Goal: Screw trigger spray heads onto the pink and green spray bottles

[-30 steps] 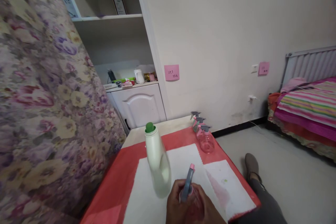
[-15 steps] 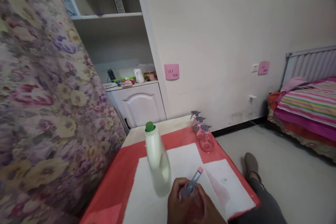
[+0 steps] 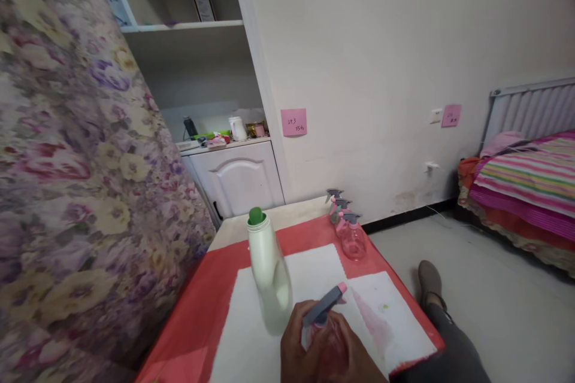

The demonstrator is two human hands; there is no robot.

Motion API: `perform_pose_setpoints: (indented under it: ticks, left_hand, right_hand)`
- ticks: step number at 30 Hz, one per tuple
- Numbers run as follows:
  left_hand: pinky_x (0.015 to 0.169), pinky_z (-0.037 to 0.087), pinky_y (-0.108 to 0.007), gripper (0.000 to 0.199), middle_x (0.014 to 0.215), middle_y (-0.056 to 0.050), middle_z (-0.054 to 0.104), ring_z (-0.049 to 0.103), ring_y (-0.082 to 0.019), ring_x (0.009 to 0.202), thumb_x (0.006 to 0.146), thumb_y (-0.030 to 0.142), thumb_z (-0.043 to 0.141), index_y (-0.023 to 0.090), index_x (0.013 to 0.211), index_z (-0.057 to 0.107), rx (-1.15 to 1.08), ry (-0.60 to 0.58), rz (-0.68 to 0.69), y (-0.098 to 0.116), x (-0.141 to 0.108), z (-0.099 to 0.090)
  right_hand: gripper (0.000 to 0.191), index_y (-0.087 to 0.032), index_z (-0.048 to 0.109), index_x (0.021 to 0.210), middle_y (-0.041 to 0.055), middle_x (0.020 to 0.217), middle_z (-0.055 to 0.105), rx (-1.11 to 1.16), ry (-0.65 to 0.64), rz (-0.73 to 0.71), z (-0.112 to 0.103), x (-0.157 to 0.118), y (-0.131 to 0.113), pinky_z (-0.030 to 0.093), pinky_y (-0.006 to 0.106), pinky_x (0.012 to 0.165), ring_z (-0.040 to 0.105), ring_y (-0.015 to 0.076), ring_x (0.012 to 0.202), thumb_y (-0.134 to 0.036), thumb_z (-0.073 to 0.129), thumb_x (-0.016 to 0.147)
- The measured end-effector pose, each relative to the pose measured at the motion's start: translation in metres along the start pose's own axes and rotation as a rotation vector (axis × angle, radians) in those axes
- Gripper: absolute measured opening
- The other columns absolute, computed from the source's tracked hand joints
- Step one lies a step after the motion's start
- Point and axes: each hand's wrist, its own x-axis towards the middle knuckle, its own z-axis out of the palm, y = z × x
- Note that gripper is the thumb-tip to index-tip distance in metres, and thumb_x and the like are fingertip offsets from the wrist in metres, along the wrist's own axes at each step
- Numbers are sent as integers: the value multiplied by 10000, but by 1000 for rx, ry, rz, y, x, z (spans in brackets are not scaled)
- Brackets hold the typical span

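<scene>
Both my hands are at the bottom edge, wrapped around a pink spray bottle point(image 3: 331, 341) held over the table. My left hand point(image 3: 294, 347) grips it near the neck, with fingers by the grey trigger head point(image 3: 322, 306). That head has a pink nozzle tip pointing right. My right hand point(image 3: 360, 364) cups the bottle's body from the right. Just left of my hands stands a tall white bottle with a green cap point(image 3: 269, 284). Three more pink spray bottles point(image 3: 353, 240) stand in a row at the table's far right corner.
The table has a red cover point(image 3: 209, 290) with white paper sheets point(image 3: 314, 266) on it. A floral curtain point(image 3: 76, 179) hangs close on the left. A white cabinet point(image 3: 236, 176) with shelves stands behind. My leg and shoe point(image 3: 430, 281) are on the floor at right, and a bed point(image 3: 525, 185) is further right.
The grey trigger head has swung from pointing up to pointing right, while my hands stayed around the pink bottle. Nothing else moved.
</scene>
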Motion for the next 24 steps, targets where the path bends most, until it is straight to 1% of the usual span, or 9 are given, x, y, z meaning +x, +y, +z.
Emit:
perform_pose_setpoints:
  ticks: [2, 5, 7, 9, 12, 16, 19, 22, 24]
  left_hand:
    - [840, 537, -318, 274, 961, -42, 734, 674, -227, 907, 787, 394, 686, 223, 1000, 675, -11, 37, -25, 4, 1, -5]
    - [823, 550, -321, 328, 935, -49, 754, 693, -230, 874, 743, 402, 733, 217, 1008, 678, -86, 135, -100, 1, 0, -13]
    - [832, 555, -331, 356, 954, -65, 761, 700, -241, 895, 721, 413, 753, 210, 1003, 677, -151, 163, -133, 1, 0, -17]
    - [857, 551, -342, 381, 986, -80, 760, 698, -252, 932, 703, 418, 768, 204, 1005, 676, -185, 167, -146, 6, 0, -19]
    - [877, 541, -340, 385, 982, -76, 754, 689, -246, 937, 698, 400, 777, 205, 1015, 678, -162, 175, -96, 22, 2, -21]
    - [918, 525, -341, 331, 1008, -70, 724, 667, -243, 982, 724, 353, 763, 213, 1014, 689, -110, 221, 21, 39, 4, -19]
    - [923, 525, -339, 313, 1060, -76, 703, 660, -247, 1015, 731, 333, 759, 214, 1011, 687, -127, 231, 36, 40, 2, -16]
    - [829, 553, -301, 275, 970, -57, 696, 678, -214, 904, 750, 314, 748, 211, 994, 676, -131, 150, 31, 39, 0, -15]
    - [796, 558, -280, 265, 931, -45, 688, 679, -196, 862, 749, 312, 752, 209, 979, 672, -124, 138, 34, 38, 0, -15]
  right_hand:
    - [787, -263, 454, 1273, 91, 1261, 599, -68, 24, -7, 1, 0, -3, 437, 466, 1054, 561, 310, 1216, -200, 809, 574]
    - [671, -263, 468, 1250, 100, 1243, 618, -147, 49, -16, 4, -1, -14, 439, 471, 1060, 580, 301, 1196, -176, 761, 652]
    - [648, -266, 472, 1237, 103, 1236, 625, -155, 55, -14, 6, -1, -22, 449, 472, 1053, 584, 305, 1196, -154, 742, 658]
    - [668, -268, 470, 1230, 102, 1235, 629, -146, 56, -1, 7, -1, -27, 462, 469, 1042, 578, 312, 1208, -141, 740, 632]
    - [720, -264, 455, 1241, 101, 1246, 628, -131, 42, 9, 7, -1, -28, 463, 468, 1041, 564, 320, 1227, -128, 734, 592]
    - [697, -259, 456, 1241, 99, 1229, 633, -163, 66, -18, 6, -1, -22, 443, 483, 1056, 581, 312, 1202, -113, 712, 610]
    - [718, -266, 448, 1244, 95, 1230, 630, -163, 70, -10, 7, -1, -20, 449, 485, 1051, 581, 313, 1203, -105, 716, 597]
    - [711, -270, 450, 1242, 93, 1238, 628, -126, 52, -14, 7, -1, -23, 452, 480, 1049, 581, 314, 1203, -127, 728, 603]
    - [690, -267, 454, 1242, 103, 1245, 626, -133, 51, -22, 7, -1, -24, 456, 480, 1044, 579, 318, 1205, -143, 727, 621]
